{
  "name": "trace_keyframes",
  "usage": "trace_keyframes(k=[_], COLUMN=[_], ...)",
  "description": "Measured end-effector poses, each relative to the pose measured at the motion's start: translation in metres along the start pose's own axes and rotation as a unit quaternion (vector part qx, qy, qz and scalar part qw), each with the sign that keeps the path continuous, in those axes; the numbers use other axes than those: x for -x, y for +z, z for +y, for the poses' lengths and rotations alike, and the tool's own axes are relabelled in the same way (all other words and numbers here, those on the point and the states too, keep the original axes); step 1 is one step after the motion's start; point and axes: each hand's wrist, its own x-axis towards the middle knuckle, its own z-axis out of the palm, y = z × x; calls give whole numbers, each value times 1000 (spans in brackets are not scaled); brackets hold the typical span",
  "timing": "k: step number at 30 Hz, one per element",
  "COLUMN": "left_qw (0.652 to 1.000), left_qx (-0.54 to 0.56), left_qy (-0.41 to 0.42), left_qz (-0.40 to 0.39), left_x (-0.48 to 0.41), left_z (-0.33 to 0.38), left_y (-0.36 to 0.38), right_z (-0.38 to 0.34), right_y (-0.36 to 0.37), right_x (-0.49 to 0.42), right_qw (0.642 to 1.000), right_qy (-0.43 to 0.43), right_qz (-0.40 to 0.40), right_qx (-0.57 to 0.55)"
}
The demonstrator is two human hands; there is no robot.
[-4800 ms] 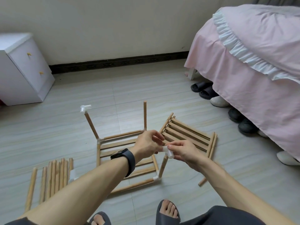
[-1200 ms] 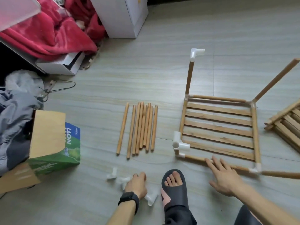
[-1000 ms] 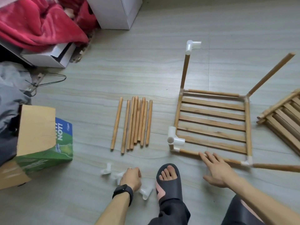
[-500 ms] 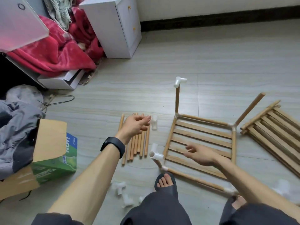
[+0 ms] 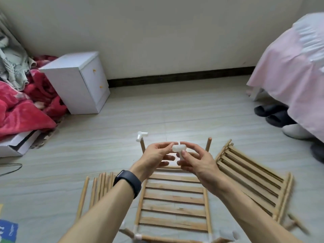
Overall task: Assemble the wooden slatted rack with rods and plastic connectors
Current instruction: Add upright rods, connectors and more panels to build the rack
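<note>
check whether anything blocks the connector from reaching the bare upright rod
Nothing visible does. The left hand and right hand hold the white connector in the air; the bare upright rod stands uncapped just beyond.

Left hand (image 5: 156,156): we see it bare, with nothing worn on the fingers that face us.
Right hand (image 5: 196,160): bare as well; where a nail shows, we find it short and neatly trimmed.
Left wrist: we see a black wristband (image 5: 127,182), wide and smooth, sitting close round the wrist; its upper edge catches a faint sheen.
Wristband face: we cannot tell whether it carries a screen, since only plain black surface shows.
Left forearm (image 5: 105,207): uncovered all the way from the lower edge of our view to the band.
Right forearm (image 5: 245,213): uncovered along its whole visible length.
</note>
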Motion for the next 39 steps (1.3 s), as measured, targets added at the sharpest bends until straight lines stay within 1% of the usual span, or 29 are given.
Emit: trace_keyframes(k=[4, 6, 9, 11, 13, 15, 17, 19, 21, 24, 26, 28, 31, 33, 34, 36, 38, 39], left_qw=[1000, 999, 997, 996, 996, 997, 997, 994, 987, 974, 967, 964, 956, 946, 938, 914, 880, 864], left_qx=[-9, -14, -51, -60, -56, -40, -43, -67, -102, -164, -187, -191, -217, -256, -279, -329, -391, -418], left_qy=[-21, -28, -23, -15, 6, 35, 64, 92, 123, 144, 159, 173, 190, 194, 198, 200, 164, 134], left_qz=[-13, -33, -57, -62, -64, -49, -24, -7, 19, 54, 67, 68, 45, 41, 57, 128, 216, 245], left_x=[-20, -27, -38, -47, -57, -66, -72, -79, -86, -95, -98, -102, -104, -106, -109, -117, -124, -126], left_z=[-2, -3, -6, -7, -8, -9, -12, -16, -23, -31, -31, -31, -28, -24, -22, -20, -22, -25], left_y=[22, 30, 39, 44, 48, 54, 60, 65, 68, 71, 72, 73, 70, 57, 45, 13, -26, -44], right_z=[5, 8, 12, 16, 19, 19, 17, 16, 16, 16, 15, 15, 14, 11, 9, 5, 1, -1], right_y=[-32, -47, -65, -74, -81, -85, -86, -88, -91, -93, -95, -95, -95, -100, -105, -119, -133, -140], right_x=[-3, -6, -13, -20, -28, -35, -41, -48, -54, -62, -68, -74, -84, -93, -97, -108, -117, -120], right_qw=[999, 996, 987, 983, 988, 993, 986, 977, 975, 979, 980, 979, 974, 977, 980, 982, 980, 979], right_qy=[-21, -32, -52, -54, -39, -1, 45, 72, 91, 142, 148, 147, 147, 130, 116, 90, 82, 84], right_qz=[40, 54, 72, 85, 104, 116, 107, 113, 127, 113, 109, 104, 97, 116, 130, 159, 181, 186], right_qx=[21, 59, 134, 151, 104, -8, -120, -166, -157, -93, -79, -96, -143, -122, -95, -37, 3, 18])
